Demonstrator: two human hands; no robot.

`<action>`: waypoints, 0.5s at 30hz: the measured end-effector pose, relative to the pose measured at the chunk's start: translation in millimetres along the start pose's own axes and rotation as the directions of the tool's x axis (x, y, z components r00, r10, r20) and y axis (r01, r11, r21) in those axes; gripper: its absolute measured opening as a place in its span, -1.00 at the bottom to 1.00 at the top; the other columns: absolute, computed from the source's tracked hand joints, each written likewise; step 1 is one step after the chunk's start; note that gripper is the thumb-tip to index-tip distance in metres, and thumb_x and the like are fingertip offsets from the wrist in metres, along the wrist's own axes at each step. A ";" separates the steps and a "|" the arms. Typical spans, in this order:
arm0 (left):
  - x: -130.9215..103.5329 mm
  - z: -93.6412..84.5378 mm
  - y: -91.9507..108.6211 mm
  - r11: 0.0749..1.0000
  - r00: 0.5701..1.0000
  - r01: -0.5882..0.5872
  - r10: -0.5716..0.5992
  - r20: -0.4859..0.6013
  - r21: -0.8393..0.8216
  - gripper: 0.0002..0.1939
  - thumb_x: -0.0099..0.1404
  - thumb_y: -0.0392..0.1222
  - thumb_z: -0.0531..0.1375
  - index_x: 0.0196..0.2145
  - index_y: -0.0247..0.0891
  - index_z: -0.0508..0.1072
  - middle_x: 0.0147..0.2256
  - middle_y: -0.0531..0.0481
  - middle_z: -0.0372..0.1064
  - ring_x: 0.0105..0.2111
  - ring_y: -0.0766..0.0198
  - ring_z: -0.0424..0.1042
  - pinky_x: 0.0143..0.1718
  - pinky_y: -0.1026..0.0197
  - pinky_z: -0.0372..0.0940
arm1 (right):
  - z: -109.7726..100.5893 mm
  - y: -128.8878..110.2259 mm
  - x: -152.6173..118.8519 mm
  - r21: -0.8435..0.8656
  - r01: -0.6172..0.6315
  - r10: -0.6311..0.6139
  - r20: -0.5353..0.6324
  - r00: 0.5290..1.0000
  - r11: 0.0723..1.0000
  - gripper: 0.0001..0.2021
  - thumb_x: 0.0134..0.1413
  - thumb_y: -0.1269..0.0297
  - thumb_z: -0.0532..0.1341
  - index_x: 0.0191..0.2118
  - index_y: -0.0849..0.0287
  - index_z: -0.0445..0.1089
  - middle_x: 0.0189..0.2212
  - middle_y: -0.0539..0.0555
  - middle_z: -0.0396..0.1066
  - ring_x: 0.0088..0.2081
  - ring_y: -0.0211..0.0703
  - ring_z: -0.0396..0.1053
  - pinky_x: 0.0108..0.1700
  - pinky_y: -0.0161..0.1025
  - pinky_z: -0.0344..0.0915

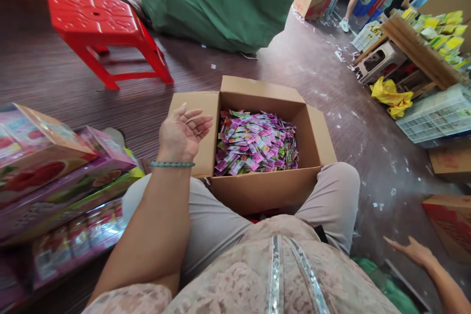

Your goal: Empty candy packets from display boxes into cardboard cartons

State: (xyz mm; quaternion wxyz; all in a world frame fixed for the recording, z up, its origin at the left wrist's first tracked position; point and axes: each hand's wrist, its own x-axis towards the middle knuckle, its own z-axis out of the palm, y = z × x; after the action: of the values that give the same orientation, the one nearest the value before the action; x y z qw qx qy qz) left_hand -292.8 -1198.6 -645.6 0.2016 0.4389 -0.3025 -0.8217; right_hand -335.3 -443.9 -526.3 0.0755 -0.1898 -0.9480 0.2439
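My left hand [187,132] is raised palm up over the left flap of an open cardboard box [265,189]. Its fingers are apart and slightly curled, with nothing in them. A green beaded bracelet [172,164] is on that wrist. Inside the box, which stands between my knees, lies a heap of small pink and purple packets [257,142]. Far to the lower right, away from the box, my right hand [414,250] reaches over the floor beside my knee, fingers spread and holding nothing visible.
Printed cartons [55,171] are stacked at the left. A red stool [110,24] and a large green sack [221,5] stand ahead. At the right are a wooden bench [423,49] with yellow packets, a white crate [437,113] and a red-brown carton [451,221]. Two people are at the back.
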 end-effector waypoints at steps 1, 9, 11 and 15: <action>2.8 0.1 -1.9 1.000 1.000 -0.004 0.004 0.019 0.003 -0.56 0.49 0.14 0.03 -0.33 -0.17 0.53 -0.36 -0.13 0.59 -0.23 0.10 0.57 0.01 0.05 0.47 | 18.0 -20.4 6.2 -0.127 -0.028 0.017 -0.088 0.996 0.991 -0.44 -0.81 -0.19 0.55 -0.56 -0.16 0.32 -0.12 0.41 0.45 0.36 0.76 0.19 0.18 0.83 -0.12; 9.4 7.2 -8.4 0.999 0.996 -0.020 0.018 0.084 0.026 -0.68 0.37 0.09 0.24 -0.27 -0.25 0.51 -0.36 -0.14 0.57 -0.32 0.17 0.56 -0.24 0.22 0.45 | 270.8 -342.1 -52.3 -0.147 0.879 -0.842 0.253 0.477 0.454 -0.35 0.36 -0.13 0.27 0.32 0.27 0.47 0.42 0.41 0.30 0.48 0.28 0.17 0.50 0.27 0.08; 8.7 7.4 -7.0 0.999 0.998 -0.010 0.008 0.066 0.032 -0.70 0.38 0.05 0.22 -0.29 -0.26 0.51 -0.36 -0.15 0.57 -0.34 0.19 0.56 -0.27 0.24 0.44 | 345.7 -384.5 -111.3 0.013 0.969 -0.877 0.429 0.217 0.247 -0.40 0.27 0.00 0.42 0.32 0.18 0.49 0.52 0.31 0.17 0.55 0.34 0.01 0.54 0.37 -0.07; 9.6 2.5 -5.7 0.999 1.000 0.005 -0.005 0.000 0.032 -0.71 0.38 0.01 0.20 -0.33 -0.27 0.51 -0.36 -0.14 0.57 -0.34 0.23 0.56 -0.29 0.28 0.42 | 453.7 -393.6 -186.7 0.297 0.951 -0.744 0.653 -0.141 0.081 -0.48 0.06 0.37 0.53 0.17 0.22 0.56 0.50 0.10 0.23 0.51 0.26 0.11 0.56 0.32 -0.08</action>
State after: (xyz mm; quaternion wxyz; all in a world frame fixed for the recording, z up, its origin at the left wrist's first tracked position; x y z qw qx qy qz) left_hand -300.4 -1199.3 -654.0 0.1927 0.4428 -0.3144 -0.8173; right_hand -398.3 -1033.2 -737.1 -0.1608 0.5845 -0.7944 0.0390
